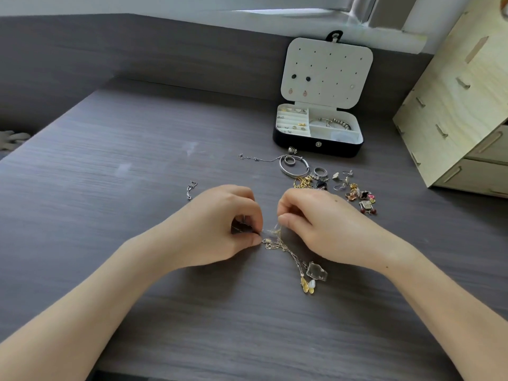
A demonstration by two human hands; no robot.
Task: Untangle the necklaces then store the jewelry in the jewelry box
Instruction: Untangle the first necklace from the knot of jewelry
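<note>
A knot of thin gold and silver necklaces (277,242) lies on the grey table between my hands. My left hand (220,224) pinches one chain at the knot's left side. My right hand (321,224) pinches another strand at its right side. A clear crystal pendant (316,271) and a gold butterfly pendant (308,285) trail toward me from the tangle. The open jewelry box (316,144) stands at the back, black outside, white inside, with earrings on its lid and a bracelet in a compartment.
A pile of loose rings, earrings and charms (354,192) lies right of my hands. A silver bangle with a chain (292,166) sits in front of the box. A short silver chain (191,189) lies to the left. A wooden drawer unit (456,111) stands at the right.
</note>
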